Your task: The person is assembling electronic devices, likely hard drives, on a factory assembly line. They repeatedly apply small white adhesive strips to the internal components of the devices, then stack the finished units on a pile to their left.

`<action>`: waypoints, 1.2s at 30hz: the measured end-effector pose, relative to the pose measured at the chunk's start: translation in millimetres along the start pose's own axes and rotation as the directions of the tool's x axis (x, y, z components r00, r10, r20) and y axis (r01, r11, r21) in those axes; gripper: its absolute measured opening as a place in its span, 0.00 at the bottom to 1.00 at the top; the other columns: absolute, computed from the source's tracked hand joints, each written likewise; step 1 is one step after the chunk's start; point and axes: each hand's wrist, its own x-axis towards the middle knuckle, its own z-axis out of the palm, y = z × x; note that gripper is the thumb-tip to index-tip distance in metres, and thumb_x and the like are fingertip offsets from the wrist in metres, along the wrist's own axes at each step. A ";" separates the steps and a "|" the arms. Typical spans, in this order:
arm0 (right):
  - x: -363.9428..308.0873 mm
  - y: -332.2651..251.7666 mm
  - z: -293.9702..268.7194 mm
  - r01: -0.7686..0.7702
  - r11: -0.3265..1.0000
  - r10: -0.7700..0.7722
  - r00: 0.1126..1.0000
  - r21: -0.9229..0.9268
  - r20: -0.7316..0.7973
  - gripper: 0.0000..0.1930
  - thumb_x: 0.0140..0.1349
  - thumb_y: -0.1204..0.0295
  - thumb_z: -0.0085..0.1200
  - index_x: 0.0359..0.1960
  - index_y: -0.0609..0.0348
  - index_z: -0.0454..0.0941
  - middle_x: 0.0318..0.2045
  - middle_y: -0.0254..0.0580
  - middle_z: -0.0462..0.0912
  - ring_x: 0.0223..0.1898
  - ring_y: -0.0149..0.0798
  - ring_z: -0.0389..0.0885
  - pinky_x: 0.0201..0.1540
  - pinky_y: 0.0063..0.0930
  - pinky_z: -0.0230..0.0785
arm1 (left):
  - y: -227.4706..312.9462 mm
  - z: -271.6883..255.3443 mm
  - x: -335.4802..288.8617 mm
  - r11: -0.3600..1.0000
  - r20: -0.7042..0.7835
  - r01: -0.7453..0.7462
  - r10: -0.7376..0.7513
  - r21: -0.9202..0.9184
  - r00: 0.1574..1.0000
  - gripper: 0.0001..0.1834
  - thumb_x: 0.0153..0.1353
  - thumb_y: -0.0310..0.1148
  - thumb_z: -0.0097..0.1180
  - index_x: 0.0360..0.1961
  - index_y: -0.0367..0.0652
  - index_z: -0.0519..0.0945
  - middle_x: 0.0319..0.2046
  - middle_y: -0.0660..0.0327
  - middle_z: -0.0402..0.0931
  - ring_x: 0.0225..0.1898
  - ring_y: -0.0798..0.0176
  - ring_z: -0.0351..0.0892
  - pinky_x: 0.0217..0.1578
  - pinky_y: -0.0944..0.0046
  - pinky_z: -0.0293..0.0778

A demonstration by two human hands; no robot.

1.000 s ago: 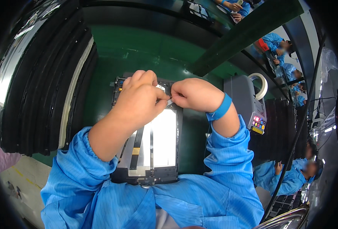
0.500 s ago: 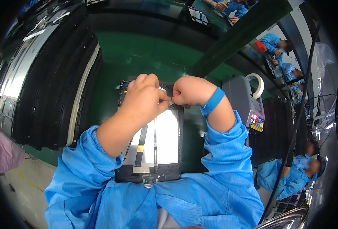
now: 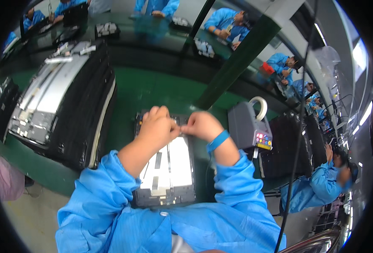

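Observation:
A flat black-framed electronic panel [image 3: 169, 168] with a shiny white middle and dark strips lies in front of me on the green bench. Over its far part, my left hand [image 3: 157, 126] is closed in a pinch, its back and knuckles hiding the far left corner. My right hand [image 3: 202, 125], a blue band [image 3: 218, 141] round its wrist, also pinches, close beside the left fingertips. Both sets of fingertips meet just above the panel; whatever lies between them is too small or hidden to name.
To the left rises a tall stack of similar panels [image 3: 47, 97] in black trays. A grey tape dispenser [image 3: 247, 124] with lit buttons and a tape roll [image 3: 259, 108] stands right, near more black stacks [image 3: 283, 145]. A green post [image 3: 237, 63] rises beyond; a black cable [image 3: 298, 139] hangs at right. Co-workers sit around.
My view has tilted up, so more of the far bench and co-workers shows. Both hands stay pinched over the panel's far part, with the right wrist turned somewhat.

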 end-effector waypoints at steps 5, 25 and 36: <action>7.5 1.7 33.0 -0.118 0.979 0.132 0.989 0.167 -0.072 0.22 0.46 0.54 0.68 0.23 0.61 0.73 0.20 0.47 0.79 0.23 0.41 0.77 0.28 0.34 0.69 | -12.5 -4.7 -6.0 0.999 -0.011 0.035 -0.034 0.039 0.999 0.06 0.47 0.38 0.62 0.23 0.51 0.87 0.32 0.62 0.70 0.43 0.55 0.67 0.43 0.56 0.65; -133.9 -23.6 64.7 0.084 0.555 -0.031 0.996 0.827 -0.081 0.47 0.59 0.67 0.53 0.70 0.65 0.31 0.67 0.52 0.52 0.66 0.40 0.54 0.66 0.29 0.48 | 22.1 -52.9 -137.9 0.844 0.214 0.211 -0.117 -0.492 0.970 0.55 0.57 0.48 0.56 0.66 0.23 0.32 0.67 0.29 0.28 0.70 0.36 0.23 0.68 0.49 0.32; -133.0 -22.7 72.1 -0.002 0.551 0.060 0.998 0.835 -0.037 0.49 0.52 0.82 0.54 0.70 0.64 0.30 0.66 0.48 0.55 0.65 0.38 0.57 0.64 0.26 0.52 | 23.7 -48.6 -131.5 0.911 0.212 0.243 -0.179 -0.332 0.961 0.49 0.50 0.41 0.63 0.67 0.32 0.49 0.66 0.27 0.36 0.69 0.32 0.42 0.65 0.49 0.48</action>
